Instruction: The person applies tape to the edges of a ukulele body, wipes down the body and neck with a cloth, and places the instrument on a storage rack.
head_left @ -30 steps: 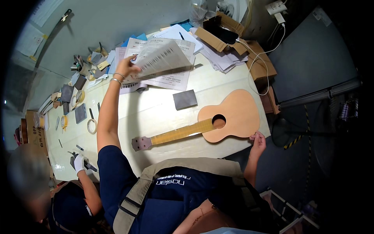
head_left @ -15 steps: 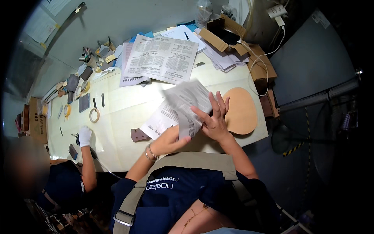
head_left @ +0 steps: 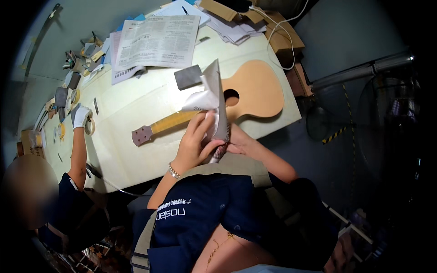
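Here hands [head_left: 192, 144] hold newspaper [head_left: 222, 107]; carton [head_left: 219, 9], apparently, something black [head_left: 236, 4].

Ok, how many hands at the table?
3: left hand holding the paper, right hand behind it, partly hidden, and a co-worker's gloved hand at the table's left. The co-worker's other hand may be hidden.

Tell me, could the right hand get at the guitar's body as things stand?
Probably yes: the guitar's body lies mostly uncovered just beyond the right hand, though that hand seems busy with the newspaper sheet.
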A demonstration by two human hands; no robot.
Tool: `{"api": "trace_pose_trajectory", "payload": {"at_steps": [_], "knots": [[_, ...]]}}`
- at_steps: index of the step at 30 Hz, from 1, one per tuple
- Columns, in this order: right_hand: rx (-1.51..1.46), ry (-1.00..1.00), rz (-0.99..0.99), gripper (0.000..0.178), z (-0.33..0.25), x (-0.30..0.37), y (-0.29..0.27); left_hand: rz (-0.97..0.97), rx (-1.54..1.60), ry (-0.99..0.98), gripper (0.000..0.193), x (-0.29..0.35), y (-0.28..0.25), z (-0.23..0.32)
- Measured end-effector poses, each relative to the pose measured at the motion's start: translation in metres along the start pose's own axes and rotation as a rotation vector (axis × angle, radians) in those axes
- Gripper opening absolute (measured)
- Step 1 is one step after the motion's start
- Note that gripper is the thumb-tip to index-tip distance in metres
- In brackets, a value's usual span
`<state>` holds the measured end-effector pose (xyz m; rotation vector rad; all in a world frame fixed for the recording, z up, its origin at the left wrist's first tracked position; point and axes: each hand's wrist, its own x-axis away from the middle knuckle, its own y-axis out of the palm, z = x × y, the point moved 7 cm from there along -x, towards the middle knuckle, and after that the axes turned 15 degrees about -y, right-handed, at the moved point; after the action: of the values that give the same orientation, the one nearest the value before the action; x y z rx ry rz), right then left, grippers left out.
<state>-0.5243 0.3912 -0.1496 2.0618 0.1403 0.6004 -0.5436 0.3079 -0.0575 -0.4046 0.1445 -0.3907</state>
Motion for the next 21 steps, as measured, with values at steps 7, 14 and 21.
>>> {"api": "trace_pose_trajectory", "payload": {"at_steps": [7,14,21], "knots": [[0.416,-0.641,0.053,0.077,-0.041,0.040,-0.025,-0.120,0.261,-0.292,0.030,-0.011,0.031,-0.047],[0.747,-0.501,-0.198,0.077,-0.068,0.049,-0.018,-0.197,0.276,-0.414,0.026,-0.020,0.051,-0.058],[1.625,-0.979,0.216,0.025,-0.142,0.024,-0.022,-0.044,0.172,-0.267,0.037,-0.045,0.031,-0.080]]}}
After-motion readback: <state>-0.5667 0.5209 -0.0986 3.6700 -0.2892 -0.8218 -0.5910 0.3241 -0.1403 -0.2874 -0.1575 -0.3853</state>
